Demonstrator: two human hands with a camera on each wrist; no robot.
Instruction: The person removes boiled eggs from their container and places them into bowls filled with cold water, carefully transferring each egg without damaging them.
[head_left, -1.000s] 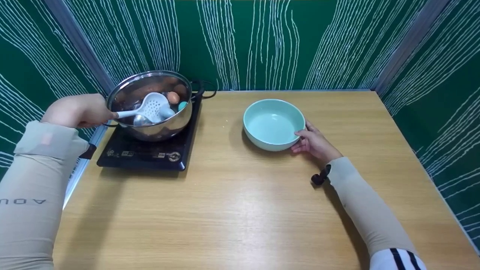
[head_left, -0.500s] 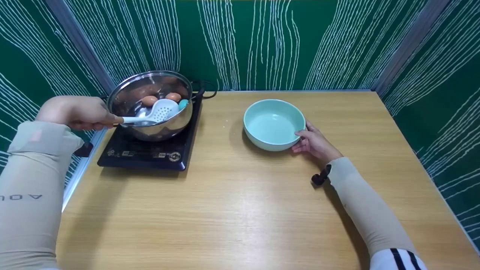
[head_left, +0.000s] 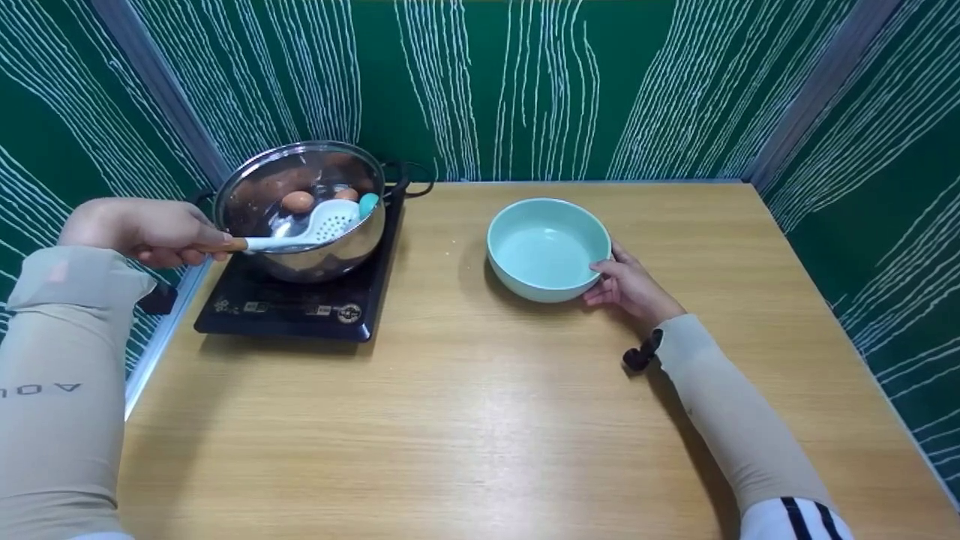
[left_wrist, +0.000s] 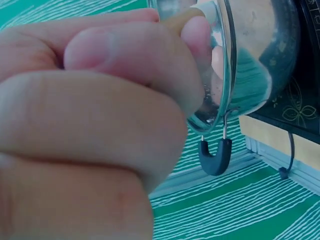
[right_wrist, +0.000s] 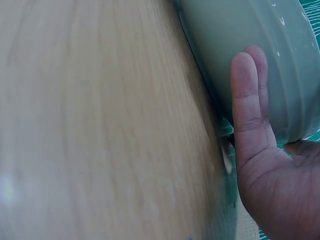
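My left hand (head_left: 154, 231) grips the wooden handle of a white slotted ladle (head_left: 334, 222), whose head lies inside a steel pot (head_left: 322, 262). Brown eggs (head_left: 298, 202) and a turquoise object (head_left: 368, 205) are in the pot around the ladle head. Curled fingers fill much of the left wrist view, beside the pot (left_wrist: 250, 30). At the right side of a mint-green bowl (head_left: 549, 244), my right hand (head_left: 630, 289) holds the rim with the thumb, fingers against the outer wall. The right wrist view shows two straight fingers (right_wrist: 246, 100) along the bowl (right_wrist: 225, 40).
The pot stands on a black induction cooktop (head_left: 285, 319) at the table's back left. A cable (head_left: 420, 180) lies behind it. Green walls with white lines (head_left: 555, 90) border the wooden table (head_left: 480, 405) behind and at the sides.
The ladle head has moved right and lower in the pot, towards the turquoise object, uncovering a brown egg at its left. My left hand has shifted slightly left and down. The bowl and right hand have stayed put.
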